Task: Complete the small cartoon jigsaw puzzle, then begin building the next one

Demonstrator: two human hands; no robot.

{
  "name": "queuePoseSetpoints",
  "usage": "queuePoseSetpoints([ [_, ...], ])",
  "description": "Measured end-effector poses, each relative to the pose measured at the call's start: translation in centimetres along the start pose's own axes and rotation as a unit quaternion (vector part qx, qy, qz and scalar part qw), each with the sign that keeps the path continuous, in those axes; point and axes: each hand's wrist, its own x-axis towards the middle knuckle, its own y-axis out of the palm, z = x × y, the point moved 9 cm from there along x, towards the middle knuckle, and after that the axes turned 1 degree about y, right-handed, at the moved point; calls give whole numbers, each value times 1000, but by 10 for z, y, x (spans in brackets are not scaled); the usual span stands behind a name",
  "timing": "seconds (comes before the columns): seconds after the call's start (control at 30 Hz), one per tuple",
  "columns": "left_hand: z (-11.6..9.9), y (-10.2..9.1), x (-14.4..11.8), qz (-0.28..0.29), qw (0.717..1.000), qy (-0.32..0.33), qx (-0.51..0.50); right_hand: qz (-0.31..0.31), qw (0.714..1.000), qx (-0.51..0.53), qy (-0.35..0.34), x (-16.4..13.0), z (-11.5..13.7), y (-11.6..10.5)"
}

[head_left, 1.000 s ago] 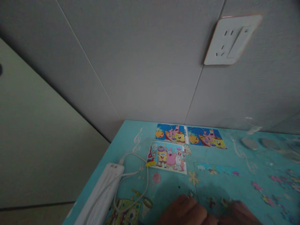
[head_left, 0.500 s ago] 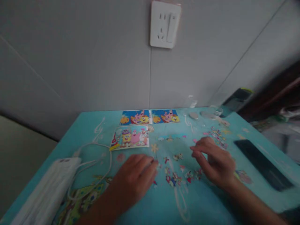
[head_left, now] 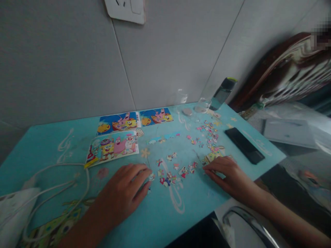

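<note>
The left hand [head_left: 124, 191] lies flat on the blue table [head_left: 165, 220], palm down, fingers spread a little and holding nothing. Its fingertips [head_left: 148, 175] touch the nearest of the small puzzle pieces [head_left: 170, 175]. The right hand [head_left: 227, 174] lies flat too, fingers close together and pointing left, with nothing in it. Its fingertips [head_left: 207, 168] sit just beside the same little bunch of pieces.

The pieces are tiny, flat and bright, pink, red and yellow. They lie loose between the two hands. More pieces [head_left: 209, 136] are spread in a long line that runs away from the right hand toward the wall [head_left: 64, 58].

Near the left hand there is bare blue table in front, and the table's front edge is close under the right wrist.

A shiny cartoon card [head_left: 112, 148] lies flat past the left hand, its long side going left to right. Two more picture cards [head_left: 134, 120] lie side by side near the wall. A flat black phone [head_left: 244, 145] lies to the right of the pieces, close to the table's right edge and slanted along it. A white cord [head_left: 62, 182] curls on the far left, next to a white block [head_left: 12, 217] at the corner.
</note>
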Motion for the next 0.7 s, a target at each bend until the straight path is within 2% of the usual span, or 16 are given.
queuePoseSetpoints([
  [0.1,-7,7,0,7,1000,9,-22,3,999,-36,20,-3,-2,9],
  [0.23,-1,8,-5,-5,1000,-1,-29,-12,996,-83,23,0,-3,14],
  [0.4,6,3,-5,-19,1000,-14,-13,5,997,-79,11,7,-5,22],
  [0.57,-5,2,0,-11,999,20,34,6,995,-95,-12,10,-1,24],
  [0.7,-7,10,-6,2,999,21,42,3,995,-94,-15,0,2,24],
])
